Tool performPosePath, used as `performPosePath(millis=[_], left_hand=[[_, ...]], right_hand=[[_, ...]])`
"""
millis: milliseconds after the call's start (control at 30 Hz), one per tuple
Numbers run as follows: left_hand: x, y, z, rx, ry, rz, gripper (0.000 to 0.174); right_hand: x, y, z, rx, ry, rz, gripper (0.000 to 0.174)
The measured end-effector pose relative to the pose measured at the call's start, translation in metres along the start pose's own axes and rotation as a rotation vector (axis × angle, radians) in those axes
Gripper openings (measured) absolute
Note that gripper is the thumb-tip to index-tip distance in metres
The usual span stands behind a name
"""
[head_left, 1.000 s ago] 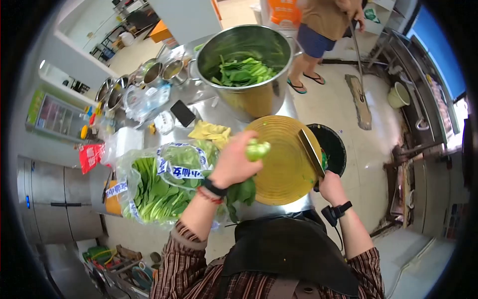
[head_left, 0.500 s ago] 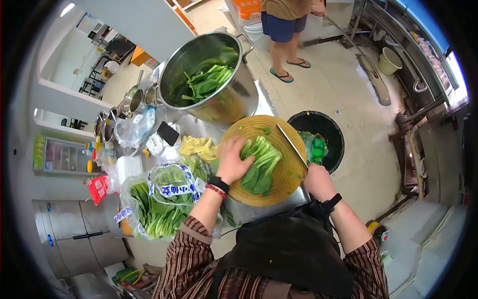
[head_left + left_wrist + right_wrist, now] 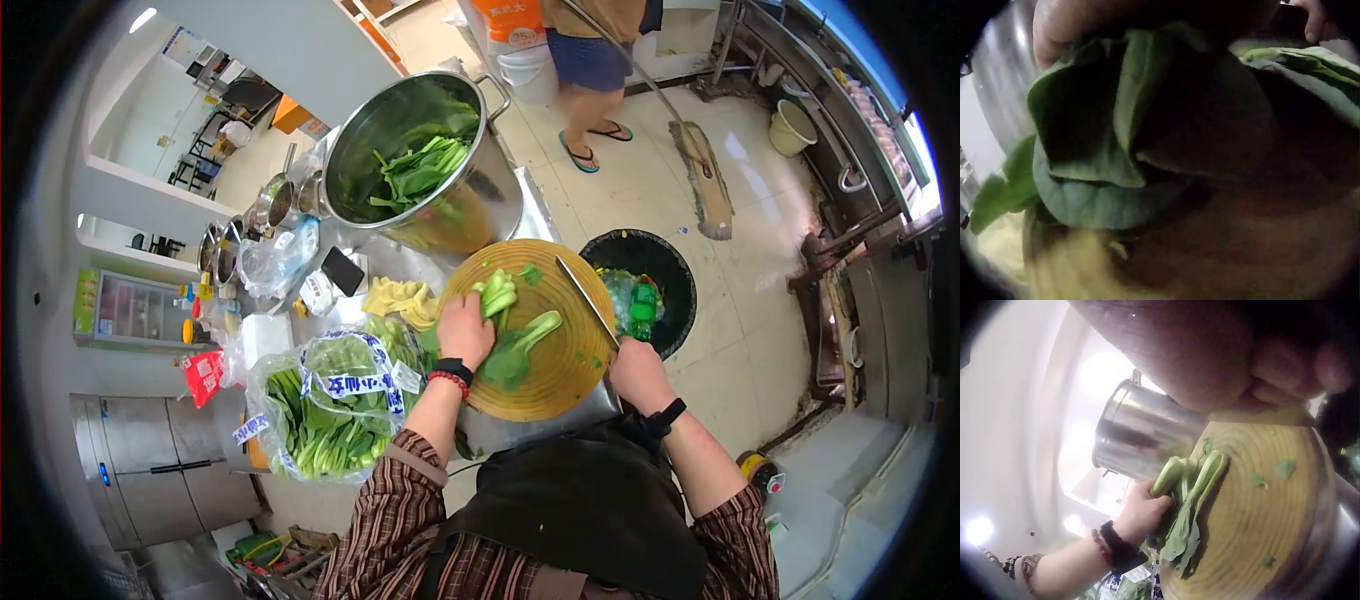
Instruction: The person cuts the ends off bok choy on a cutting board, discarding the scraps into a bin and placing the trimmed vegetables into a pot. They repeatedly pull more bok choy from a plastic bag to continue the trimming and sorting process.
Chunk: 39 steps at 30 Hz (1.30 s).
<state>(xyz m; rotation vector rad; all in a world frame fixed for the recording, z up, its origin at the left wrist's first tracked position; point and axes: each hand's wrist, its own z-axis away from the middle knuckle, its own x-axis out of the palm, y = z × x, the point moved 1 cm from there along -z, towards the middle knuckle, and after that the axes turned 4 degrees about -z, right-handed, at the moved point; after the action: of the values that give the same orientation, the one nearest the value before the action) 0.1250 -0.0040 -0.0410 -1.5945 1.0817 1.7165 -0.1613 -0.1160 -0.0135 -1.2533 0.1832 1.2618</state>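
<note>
On the round wooden board [image 3: 540, 385], my left hand [image 3: 466, 332] grips a bunch of leafy greens [image 3: 497, 294], its pale stalks poking out past the fingers. One separate stalk with leaves [image 3: 510, 362] lies on the board to the right of that hand. My right hand [image 3: 640, 375] holds a knife [image 3: 587, 298] by its handle, the blade lying across the board's right side. In the left wrist view, dark leaves [image 3: 1097, 200] hang below the fingers. The right wrist view shows my left hand [image 3: 1142, 514] around the stalks, and curled right fingers at the top.
A steel pot [image 3: 480, 205] with cut greens stands behind the board. Left of it lie yellow cloth [image 3: 400, 300], a phone [image 3: 343, 270] and a plastic bag [image 3: 350, 385] of greens. A black bin [image 3: 682, 290] is at the right. A person with a mop [image 3: 704, 190] stands beyond.
My left hand came from above the board's left edge down onto it with greens. The bunch spread on the board half a second ago is now gathered in that hand, except one stalk.
</note>
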Motion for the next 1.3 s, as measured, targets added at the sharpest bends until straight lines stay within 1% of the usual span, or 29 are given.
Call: performPosePath(millis=[67,133,167,200,267,300,333,400,433,500,533,600,633,667,733,800,833,867,933,967,1000,1067,1133,1200,1233,1267,1300], left_hand=[[0.002,-0.014,-0.003,-0.047,0.008,0.047,0.051],[0.003,-0.025,-0.007,0.023,0.078,0.05,0.047],[0.002,-0.028,-0.008,-0.006,0.042,0.119,0.053],[-0.012,-0.017,-0.006,-0.006,0.043,0.12,0.053],[-0.067,0.031,0.008,0.2,0.341,-0.11,0.056],[-0.075,0.044,0.017,0.34,0.32,-0.066,0.054],[-0.065,0.052,0.025,0.332,0.317,-0.064,0.054],[-0.033,0.071,0.039,0.528,0.088,0.108,0.053],[-0.015,0.077,0.042,0.524,0.094,0.106,0.053],[0.014,0.079,0.044,0.34,0.047,-0.155,0.039],[0.019,0.072,0.046,0.335,0.051,-0.158,0.039],[0.012,0.068,0.045,0.331,0.059,-0.096,0.039],[0.007,0.061,0.048,0.299,-0.054,0.003,0.039],[-0.008,0.055,0.051,0.294,-0.053,0.003,0.039],[-0.035,0.032,0.057,0.072,-0.247,0.736,0.038],[-0.054,0.004,0.06,-0.116,-0.411,1.377,0.036],[-0.065,-0.007,0.063,-0.219,-0.41,1.554,0.034],[-0.075,-0.017,0.065,-0.26,-0.403,1.651,0.035],[-0.088,-0.034,0.063,-0.247,-0.331,1.682,0.035],[-0.096,-0.034,0.06,-0.208,-0.31,1.575,0.032],[-0.093,-0.028,0.058,-0.208,-0.311,1.575,0.032],[-0.077,0.007,0.056,0.041,-0.055,0.757,0.033],[-0.057,0.061,0.059,0.223,0.154,0.43,0.03],[-0.017,0.098,0.059,0.176,0.077,0.342,0.024],[0.013,0.106,0.056,0.234,0.11,0.224,0.021],[0.018,0.112,0.052,0.294,0.14,0.105,0.018],[0.021,0.114,0.056,0.275,0.082,0.132,0.019]], right_hand=[[0.003,0.002,0.001,-0.013,0.003,0.0,0.019],[0.003,0.003,0.0,-0.03,0.014,0.021,0.019],[0.003,0.003,0.0,-0.031,0.013,0.022,0.019],[0.003,0.003,0.0,-0.035,0.009,0.021,0.019],[0.003,0.004,-0.002,-0.035,0.007,0.023,0.019],[0.004,0.004,-0.001,-0.033,0.008,0.028,0.019],[0.004,0.004,-0.001,-0.032,0.009,0.033,0.019],[0.0,0.0,0.001,-0.033,-0.005,0.035,0.02],[-0.001,-0.003,0.001,-0.031,-0.012,0.032,0.02],[-0.001,-0.001,0.0,-0.021,-0.009,0.038,0.021],[0.001,-0.001,0.001,-0.002,-0.009,0.04,0.022],[0.0,-0.003,0.001,-0.009,-0.002,0.017,0.022],[-0.002,-0.003,0.002,-0.007,0.003,-0.007,0.022],[-0.001,-0.002,0.001,-0.011,0.0,-0.005,0.022],[0.003,0.003,0.0,0.006,0.025,-0.02,0.021],[0.005,0.004,-0.001,-0.007,0.016,-0.008,0.021],[0.004,0.005,-0.002,-0.018,0.012,0.003,0.021],[0.004,0.006,-0.003,-0.023,0.012,0.006,0.021],[0.005,0.007,-0.004,-0.032,0.002,0.027,0.021],[0.006,0.008,-0.006,-0.033,0.002,0.028,0.021],[0.007,0.01,-0.008,-0.032,-0.002,0.034,0.021],[0.006,0.009,-0.007,-0.039,-0.016,0.051,0.021],[0.001,0.005,-0.006,-0.026,0.013,-0.02,0.021],[0.001,0.006,-0.005,-0.015,0.006,-0.025,0.021],[0.002,0.007,-0.005,0.004,0.008,-0.037,0.021],[0.004,0.007,-0.004,0.003,0.009,-0.039,0.021],[0.004,0.008,-0.002,-0.006,0.033,-0.032,0.021]])
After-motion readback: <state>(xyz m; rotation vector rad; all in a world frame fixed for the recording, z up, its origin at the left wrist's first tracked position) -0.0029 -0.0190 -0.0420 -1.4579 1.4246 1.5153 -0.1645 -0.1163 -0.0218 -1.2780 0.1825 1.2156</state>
